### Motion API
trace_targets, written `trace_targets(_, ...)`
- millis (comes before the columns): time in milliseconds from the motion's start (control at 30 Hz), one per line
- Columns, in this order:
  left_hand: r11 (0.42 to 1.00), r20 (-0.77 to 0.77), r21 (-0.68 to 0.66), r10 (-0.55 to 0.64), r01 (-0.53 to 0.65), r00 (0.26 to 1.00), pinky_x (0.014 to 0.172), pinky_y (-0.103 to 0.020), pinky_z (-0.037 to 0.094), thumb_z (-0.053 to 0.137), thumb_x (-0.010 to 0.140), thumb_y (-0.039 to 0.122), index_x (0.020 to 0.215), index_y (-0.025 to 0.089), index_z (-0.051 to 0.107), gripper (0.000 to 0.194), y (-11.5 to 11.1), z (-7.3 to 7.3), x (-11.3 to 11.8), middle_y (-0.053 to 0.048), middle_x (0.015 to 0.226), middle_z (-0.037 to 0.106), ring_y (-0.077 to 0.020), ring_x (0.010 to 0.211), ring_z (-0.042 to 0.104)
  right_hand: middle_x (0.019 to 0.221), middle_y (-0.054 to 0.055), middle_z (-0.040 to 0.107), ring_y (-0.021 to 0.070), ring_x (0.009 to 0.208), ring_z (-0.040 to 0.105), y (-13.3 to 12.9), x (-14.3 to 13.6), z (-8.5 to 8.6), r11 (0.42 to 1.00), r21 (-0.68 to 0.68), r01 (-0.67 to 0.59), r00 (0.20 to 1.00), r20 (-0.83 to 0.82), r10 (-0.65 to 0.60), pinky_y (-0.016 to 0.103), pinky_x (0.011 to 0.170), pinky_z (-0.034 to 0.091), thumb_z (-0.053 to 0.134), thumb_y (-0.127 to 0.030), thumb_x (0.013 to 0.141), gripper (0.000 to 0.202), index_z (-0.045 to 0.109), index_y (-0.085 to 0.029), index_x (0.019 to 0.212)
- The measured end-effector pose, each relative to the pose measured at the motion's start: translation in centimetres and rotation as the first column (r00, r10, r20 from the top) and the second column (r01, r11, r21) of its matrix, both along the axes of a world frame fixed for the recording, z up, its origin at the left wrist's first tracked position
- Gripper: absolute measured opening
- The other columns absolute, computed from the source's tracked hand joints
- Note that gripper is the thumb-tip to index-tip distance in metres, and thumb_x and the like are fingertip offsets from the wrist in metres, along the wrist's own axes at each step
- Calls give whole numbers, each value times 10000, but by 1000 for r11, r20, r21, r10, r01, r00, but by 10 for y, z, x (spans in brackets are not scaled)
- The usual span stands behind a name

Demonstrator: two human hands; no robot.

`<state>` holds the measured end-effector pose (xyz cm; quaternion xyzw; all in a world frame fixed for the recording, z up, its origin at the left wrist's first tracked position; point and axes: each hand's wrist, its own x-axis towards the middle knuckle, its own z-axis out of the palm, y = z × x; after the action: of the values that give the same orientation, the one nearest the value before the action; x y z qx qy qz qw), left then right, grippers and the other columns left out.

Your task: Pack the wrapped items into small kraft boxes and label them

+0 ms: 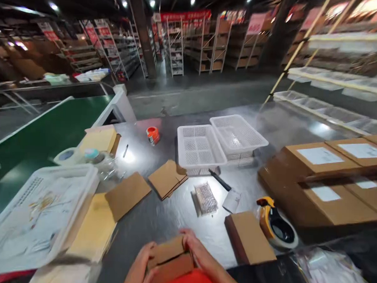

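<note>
At the near edge of the metal table, a small brown cardboard box is held between both hands. My left hand wraps its left side, and my right hand grips its right side. A dark gap runs across the box between two cardboard panels. Just beyond it lies a bubble-wrapped packet, beside a small white slip and a black pen-like tool. A stack of flat brown cardboard sits to the right of my right hand.
An orange tape dispenser stands right of the stack. White plastic baskets are at the table's back. A white tray and yellow envelopes lie left. Labelled cartons line the right. Orange tape sits farther back.
</note>
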<state>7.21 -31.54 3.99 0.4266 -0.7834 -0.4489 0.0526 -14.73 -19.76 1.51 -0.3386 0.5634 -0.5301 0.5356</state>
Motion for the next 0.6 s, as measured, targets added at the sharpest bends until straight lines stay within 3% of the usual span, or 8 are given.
trace_targets(67,999,-27,-2,42,-42,999,991,-450,481,415,888,569,918,241,619,388,6,-2,1,-121,1099,651,-292,1083,612,1292,103,535,284,1277,452,0,6,2,999,25,35,999,10,-35,445,1070,352,507,-754,775,528,519,-226,787)
trace_targets(200,991,6,-90,102,-101,995,1076,-456,417,376,930,398,846,223,561,267,18,-1,-2,-139,1328,552,-277,1283,501,1374,121,488,288,1312,425,4,18,1,992,64,107,994,-23,-106,452,1100,325,598,-644,777,491,525,-236,1041)
trace_targets(267,990,57,-138,38,-30,998,1122,-469,372,365,938,321,948,217,593,251,22,2,0,-121,1432,487,-264,1364,425,1328,117,516,269,1231,499,6,21,0,990,93,110,994,4,-111,439,1046,395,573,-605,807,572,447,-243,1232)
trace_targets(333,969,117,-182,-145,165,982,1158,-521,314,440,919,322,1180,214,585,317,24,6,4,-116,1503,426,-293,1426,333,1241,98,562,253,1123,562,7,23,-1,988,121,95,995,13,-97,414,961,464,544,-577,831,573,410,-243,1276)
trace_targets(400,903,193,-241,-316,357,929,1176,-608,222,595,847,424,1416,218,444,624,23,9,7,-133,1549,362,-366,1462,233,1157,79,593,245,1050,585,5,25,-2,985,133,107,994,-47,-101,401,913,488,525,-548,845,493,451,-237,1220)
trace_targets(467,832,279,-314,-379,457,882,1160,-676,151,709,740,540,1515,230,309,926,20,10,7,-164,1535,375,-433,1452,212,1132,79,595,248,1048,577,2,27,-3,984,113,141,979,-160,-122,405,930,476,519,-515,850,425,483,-227,1160)
trace_targets(533,761,332,-385,-414,522,848,1143,-687,151,707,728,594,1527,260,288,962,17,8,5,-182,1490,428,-445,1418,285,1121,84,594,246,1055,567,-1,28,-3,984,76,159,957,-256,-135,406,952,459,498,-484,866,363,496,-223,1119)
trace_targets(600,667,356,-466,-460,581,814,1130,-663,193,650,783,600,1520,297,302,870,13,6,3,-187,1492,417,-425,1386,346,1113,87,596,240,1054,565,-1,28,-5,987,44,153,941,-312,-132,405,958,455,469,-448,890,318,494,-226,1117)
